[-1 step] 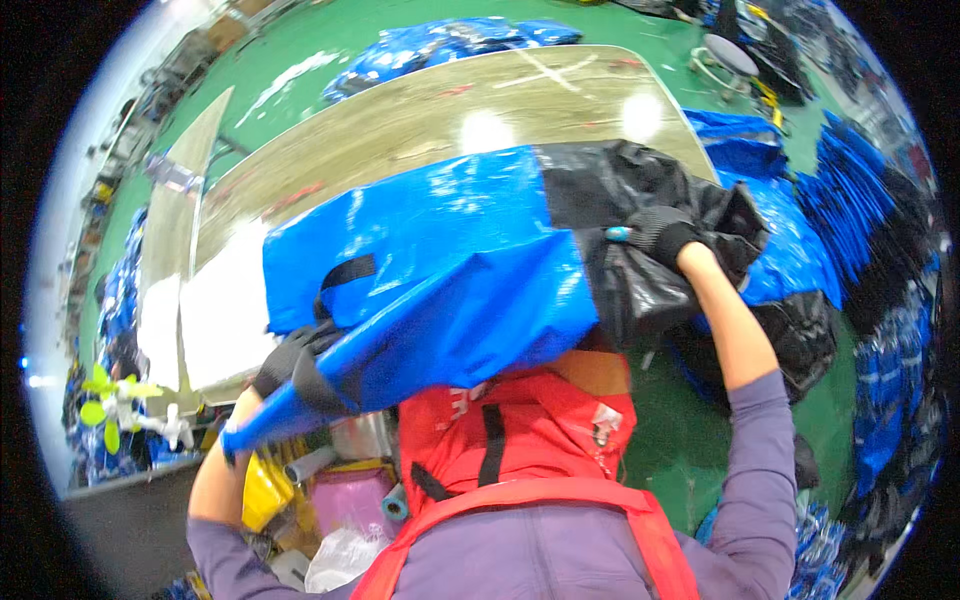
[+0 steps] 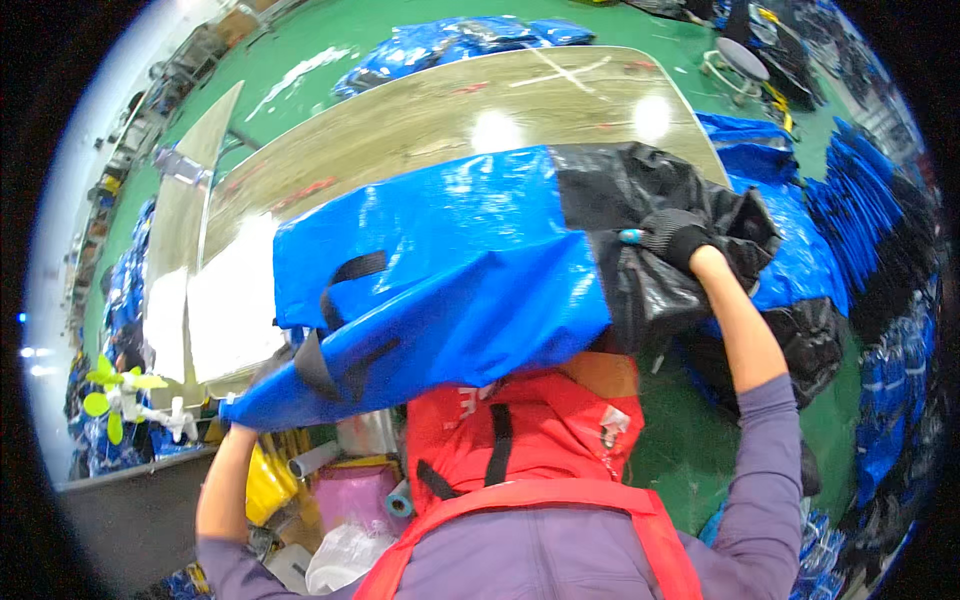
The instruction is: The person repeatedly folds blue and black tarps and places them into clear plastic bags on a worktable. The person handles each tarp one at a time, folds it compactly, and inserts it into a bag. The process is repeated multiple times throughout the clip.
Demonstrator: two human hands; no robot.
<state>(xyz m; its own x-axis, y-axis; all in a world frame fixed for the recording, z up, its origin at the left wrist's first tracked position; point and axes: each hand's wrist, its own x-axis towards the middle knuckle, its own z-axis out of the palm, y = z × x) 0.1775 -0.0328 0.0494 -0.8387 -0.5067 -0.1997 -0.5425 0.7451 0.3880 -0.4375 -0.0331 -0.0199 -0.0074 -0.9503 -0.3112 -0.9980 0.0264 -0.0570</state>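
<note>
A large blue and black tarpaulin bag (image 2: 440, 230) lies across the table's near edge, its lower left corner lifted toward me. Black straps cross the blue part. My right hand (image 2: 675, 237), in a black glove, is closed on the crumpled black end of the bag. A small teal-tipped thing (image 2: 630, 237) shows at its fingers; its kind is not clear. My left hand (image 2: 268, 368) is at the raised left corner, mostly covered by the blue sheet and blurred, so its fingers are hidden.
The wood-grain table (image 2: 420, 120) extends beyond the bag. Right of it, more blue bags (image 2: 790, 240) are piled; others lie behind it (image 2: 460, 50). A green-bladed fan (image 2: 117, 393) stands left. Rolls and a pink bin (image 2: 355, 492) are below. A stool (image 2: 740, 62) is far right.
The bag's lower left corner has swung up and spread flatter, now covering more of my left hand. My right hand keeps its place on the black end. The whole view has shifted slightly.
</note>
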